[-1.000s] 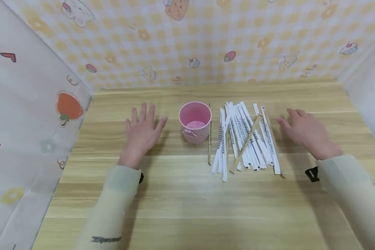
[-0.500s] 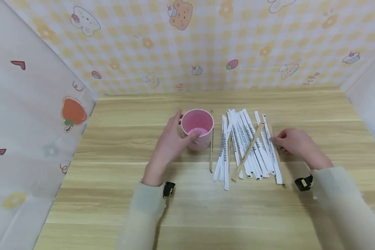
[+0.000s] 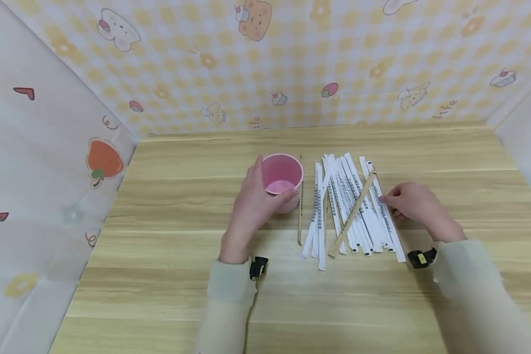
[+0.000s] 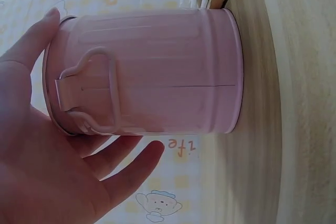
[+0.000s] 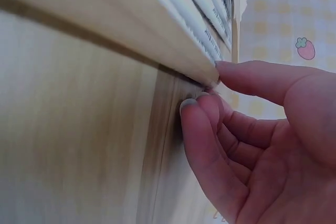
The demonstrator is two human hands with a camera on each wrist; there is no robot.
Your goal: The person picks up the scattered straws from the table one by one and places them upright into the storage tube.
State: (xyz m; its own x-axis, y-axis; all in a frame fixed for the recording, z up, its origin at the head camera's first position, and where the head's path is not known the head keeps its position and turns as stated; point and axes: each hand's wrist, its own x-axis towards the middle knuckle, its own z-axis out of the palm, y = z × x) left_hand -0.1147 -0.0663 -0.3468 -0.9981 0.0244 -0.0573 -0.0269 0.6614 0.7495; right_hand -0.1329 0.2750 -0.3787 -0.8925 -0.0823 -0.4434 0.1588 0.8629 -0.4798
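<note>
My left hand (image 3: 253, 199) holds a small pink bucket (image 3: 283, 168) at its left side, thumb across the front near the rim. In the left wrist view the bucket's wire handle (image 4: 114, 90) hangs against its wall, with the fingers (image 4: 139, 169) along the far side. White paper-wrapped straws (image 3: 322, 221) lie in a loose pile right of the bucket, with a brown-wrapped straw (image 3: 351, 216) slanting across them. At the pile's right edge my right hand (image 3: 413, 201) pinches at a brown-wrapped straw (image 5: 131, 27), thumb on its edge, fingertips curled below.
Another brown-wrapped straw (image 3: 300, 223) lies alone between bucket and pile. The wooden table (image 3: 168, 285) meets a yellow checked backdrop (image 3: 363, 59) behind, with a white printed sheet (image 3: 40, 196) on the left.
My left hand has moved right from the table and taken hold of the bucket. My right hand has come left to the pile's edge, its fingers curling; the rightmost straws shifted slightly.
</note>
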